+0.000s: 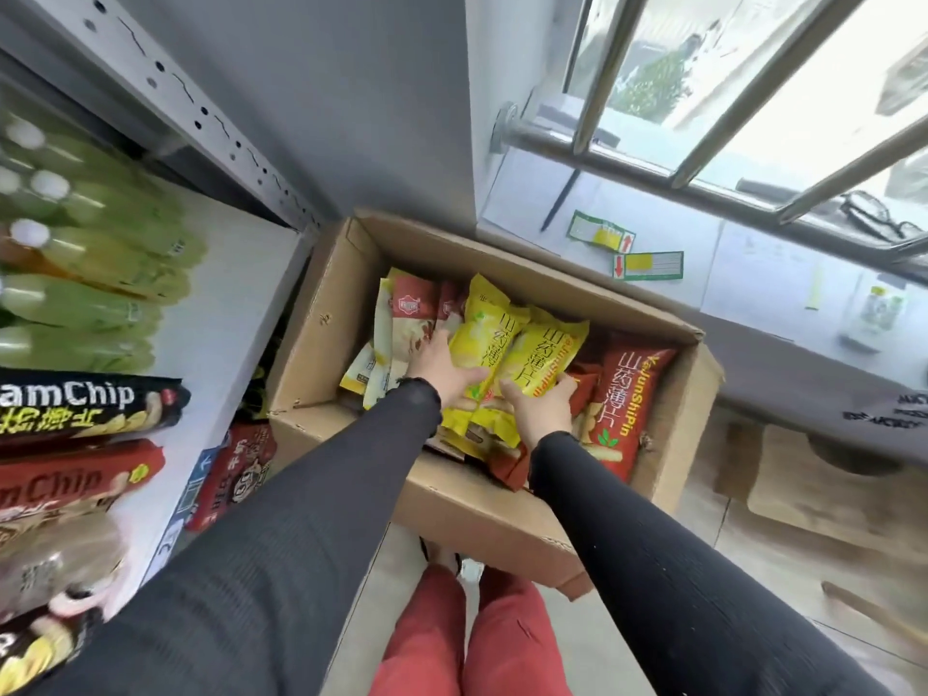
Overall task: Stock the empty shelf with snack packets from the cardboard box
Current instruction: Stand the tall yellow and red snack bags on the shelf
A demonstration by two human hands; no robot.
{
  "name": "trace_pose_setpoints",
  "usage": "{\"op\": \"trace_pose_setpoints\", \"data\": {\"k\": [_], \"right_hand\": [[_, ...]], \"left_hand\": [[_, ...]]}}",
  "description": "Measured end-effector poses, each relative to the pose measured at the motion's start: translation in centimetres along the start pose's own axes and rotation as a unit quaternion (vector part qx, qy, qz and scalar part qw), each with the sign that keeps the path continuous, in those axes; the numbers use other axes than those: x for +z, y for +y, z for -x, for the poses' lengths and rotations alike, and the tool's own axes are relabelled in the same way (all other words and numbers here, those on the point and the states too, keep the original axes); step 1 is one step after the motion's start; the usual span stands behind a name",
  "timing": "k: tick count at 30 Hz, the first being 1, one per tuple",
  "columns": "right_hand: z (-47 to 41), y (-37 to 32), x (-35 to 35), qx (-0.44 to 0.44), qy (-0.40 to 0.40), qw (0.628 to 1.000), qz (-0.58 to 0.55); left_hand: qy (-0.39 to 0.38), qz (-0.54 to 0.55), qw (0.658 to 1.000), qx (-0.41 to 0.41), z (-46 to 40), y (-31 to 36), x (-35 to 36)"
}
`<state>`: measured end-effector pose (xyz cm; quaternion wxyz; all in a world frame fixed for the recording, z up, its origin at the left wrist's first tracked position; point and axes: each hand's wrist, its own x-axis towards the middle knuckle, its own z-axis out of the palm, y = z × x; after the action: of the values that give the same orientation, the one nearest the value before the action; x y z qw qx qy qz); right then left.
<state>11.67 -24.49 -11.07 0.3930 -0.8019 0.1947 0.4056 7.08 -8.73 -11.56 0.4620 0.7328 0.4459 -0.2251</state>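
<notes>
1. The shelf (221, 313) runs along the left side, carrying green bottles (90, 273) at 10 o'clock and chip packets (85, 404) at 8 o'clock.
2. The cardboard box (482, 514) sits at centre, open, with red packets (625, 409) at its 3 o'clock side.
3. The left hand (439, 366) reaches into the box, its thumb and fingers curled round a yellow packet (482, 339).
4. The right hand (542, 409) grips a second yellow packet (545, 354) from below, touching the first; both packets stick out towards 12 o'clock from the hands.
</notes>
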Motion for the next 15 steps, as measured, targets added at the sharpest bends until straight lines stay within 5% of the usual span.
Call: {"op": "trace_pose_setpoints", "data": {"k": [8,15], "right_hand": [[2.7,0.1,-0.3,-0.032,-0.069,0.994,-0.077],[13.5,-9.7,0.9,-0.224,-0.216,0.945,-0.098]], "left_hand": [[0.014,0.121,0.992,-0.022,4.6,-3.0,-2.5],[0.146,0.308,0.939,0.052,16.4,-2.0,-13.6]]}}
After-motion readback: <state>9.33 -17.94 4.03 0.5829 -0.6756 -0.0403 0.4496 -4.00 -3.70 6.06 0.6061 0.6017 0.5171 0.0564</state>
